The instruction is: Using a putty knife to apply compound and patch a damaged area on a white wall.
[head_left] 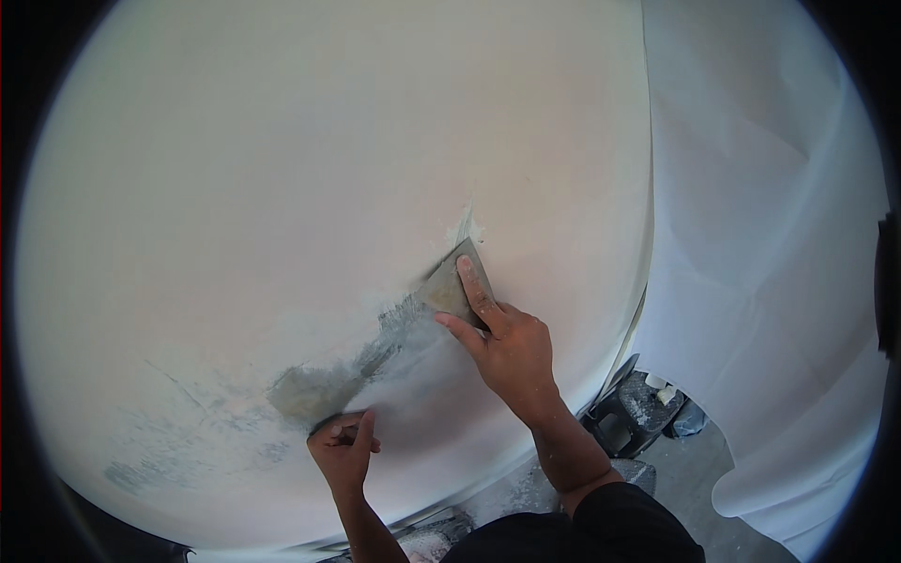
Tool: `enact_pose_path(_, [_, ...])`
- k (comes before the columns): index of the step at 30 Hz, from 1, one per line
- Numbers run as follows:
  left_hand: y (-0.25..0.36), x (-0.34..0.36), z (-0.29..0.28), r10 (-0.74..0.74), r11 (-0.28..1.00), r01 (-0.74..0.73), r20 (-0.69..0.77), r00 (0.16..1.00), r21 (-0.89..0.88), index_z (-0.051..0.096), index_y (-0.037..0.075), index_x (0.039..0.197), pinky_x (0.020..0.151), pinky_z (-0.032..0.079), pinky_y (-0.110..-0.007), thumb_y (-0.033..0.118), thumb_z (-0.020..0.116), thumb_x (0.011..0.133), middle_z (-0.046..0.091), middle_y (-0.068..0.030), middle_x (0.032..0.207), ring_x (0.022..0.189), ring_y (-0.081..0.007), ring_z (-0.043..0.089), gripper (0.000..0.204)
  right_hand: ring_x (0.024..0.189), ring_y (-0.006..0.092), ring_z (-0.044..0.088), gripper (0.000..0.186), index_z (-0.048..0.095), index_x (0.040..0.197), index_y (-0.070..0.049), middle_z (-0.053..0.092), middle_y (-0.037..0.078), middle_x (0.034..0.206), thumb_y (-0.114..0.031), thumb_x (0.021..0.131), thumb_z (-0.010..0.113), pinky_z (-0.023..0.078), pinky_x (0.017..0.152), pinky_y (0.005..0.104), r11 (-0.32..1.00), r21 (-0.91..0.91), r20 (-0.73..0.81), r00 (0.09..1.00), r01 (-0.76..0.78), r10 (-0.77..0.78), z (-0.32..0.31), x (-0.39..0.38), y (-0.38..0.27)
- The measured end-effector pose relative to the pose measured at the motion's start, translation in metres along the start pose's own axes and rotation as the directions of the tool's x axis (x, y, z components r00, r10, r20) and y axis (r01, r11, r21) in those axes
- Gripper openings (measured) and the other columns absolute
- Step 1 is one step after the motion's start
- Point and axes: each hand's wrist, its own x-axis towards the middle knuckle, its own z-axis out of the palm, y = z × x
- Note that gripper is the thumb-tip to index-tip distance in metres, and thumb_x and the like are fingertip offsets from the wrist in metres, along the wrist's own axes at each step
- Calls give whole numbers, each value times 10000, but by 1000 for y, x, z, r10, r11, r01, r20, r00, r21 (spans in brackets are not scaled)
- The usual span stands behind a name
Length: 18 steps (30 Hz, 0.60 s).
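Dark sleeve (627,525) nearest; right hand (514,352) pinches a grey pad (445,284), index finger (477,293) outstretched, likely for pressure on white panel (282,188). Left hand (343,452) curls (around what, I can't tell).

1. A white sheet (760,235) drapes the right side — creased, its lower edge curling.
2. Grey floor (690,488) shows below it, beside dark, white-speckled clutter (615,427).
3. The light is soft — pale.
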Motion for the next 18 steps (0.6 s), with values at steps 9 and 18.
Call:
enact_pose_path(9, [0,-1,-4,11,1000,-11,20,1000,8,693,-28,809,394,425,-233,21,740,842,612,-62,556,435,-134,596,76,468,213,584,680,428,1493,-246,557,47,556,-527,907,626,462,429,334,1000,-11,67,998,-16,16,-5,1,-1])
enact_pose_path(18, [5,-2,-6,-18,999,16,36,999,43,702,-26,806,446,475,-229,17,755,837,628,-61,562,469,-121,624,75,524,250,592,656,446,1482,-223,598,97,623,-406,902,689,483,526,343,984,76,183,972,-163,147,-14,7,-10])
